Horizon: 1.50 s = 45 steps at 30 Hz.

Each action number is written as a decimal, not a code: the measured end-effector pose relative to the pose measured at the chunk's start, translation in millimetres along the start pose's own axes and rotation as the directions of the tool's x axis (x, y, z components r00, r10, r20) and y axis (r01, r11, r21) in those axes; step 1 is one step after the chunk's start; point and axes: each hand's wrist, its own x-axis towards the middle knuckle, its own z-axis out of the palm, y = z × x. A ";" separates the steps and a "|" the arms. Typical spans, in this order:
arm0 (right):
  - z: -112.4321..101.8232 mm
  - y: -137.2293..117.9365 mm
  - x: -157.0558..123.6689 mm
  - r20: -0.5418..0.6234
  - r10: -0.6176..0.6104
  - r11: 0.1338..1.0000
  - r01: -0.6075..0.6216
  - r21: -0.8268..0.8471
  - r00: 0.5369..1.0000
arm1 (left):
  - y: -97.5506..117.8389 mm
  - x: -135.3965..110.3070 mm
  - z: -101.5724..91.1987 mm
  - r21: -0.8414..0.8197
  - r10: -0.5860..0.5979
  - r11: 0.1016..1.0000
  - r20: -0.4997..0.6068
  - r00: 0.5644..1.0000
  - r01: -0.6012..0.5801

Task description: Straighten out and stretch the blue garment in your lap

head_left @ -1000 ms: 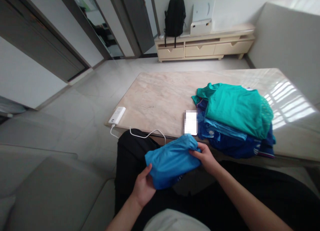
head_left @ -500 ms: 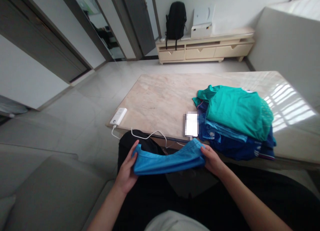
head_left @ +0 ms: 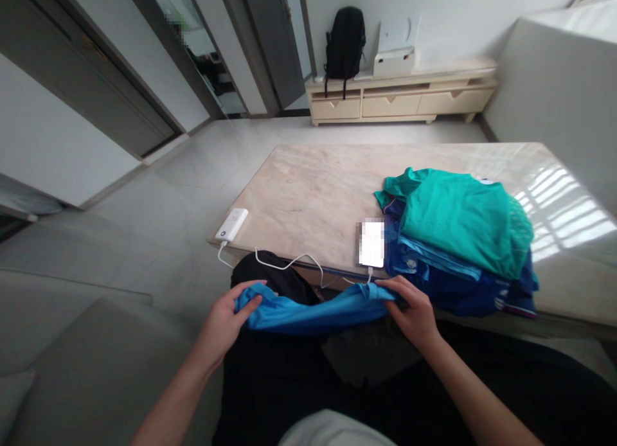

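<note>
A bright blue folded garment [head_left: 313, 314] stretches between my two hands above my lap, sagging a little in the middle. My left hand [head_left: 231, 317] grips its left end, thumb on the near side and fingers over the top. At the other end, my right hand [head_left: 412, 308] is closed on the cloth, knuckles up. What kind of garment it is does not show. Just beyond my right hand, a pile of folded clothes lies on the table, with a green shirt [head_left: 457, 218] on top and dark blue garments [head_left: 448, 292] beneath.
The marble-topped table [head_left: 308, 195] spans the space before my knees. On it lie a phone [head_left: 372, 243] with a bright screen and a white power bank [head_left: 232, 225], with a white cable [head_left: 289, 263] along the near edge. A grey sofa [head_left: 106, 362] is at left.
Both hands have shifted their hold on the blue garment. My left hand has moved left and up, and my right hand now grips from above. The cloth's top edge looks more crumpled.
</note>
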 end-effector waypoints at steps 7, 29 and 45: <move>3.6 6.7 -1.4 -0.125 0.188 0.970 -0.163 0.182 0.974 | 14.3 -1.0 -31.7 0.025 0.076 0.996 0.152 0.985 -0.080; -78.2 26.4 20.5 -0.056 0.491 0.715 -0.365 0.596 0.869 | 10.0 7.7 -71.7 0.217 0.221 0.945 0.122 0.968 -0.243; -99.9 10.0 24.8 0.261 0.336 0.784 -0.422 0.455 0.905 | 11.2 5.6 -81.8 0.312 0.371 0.891 -0.078 0.925 -0.331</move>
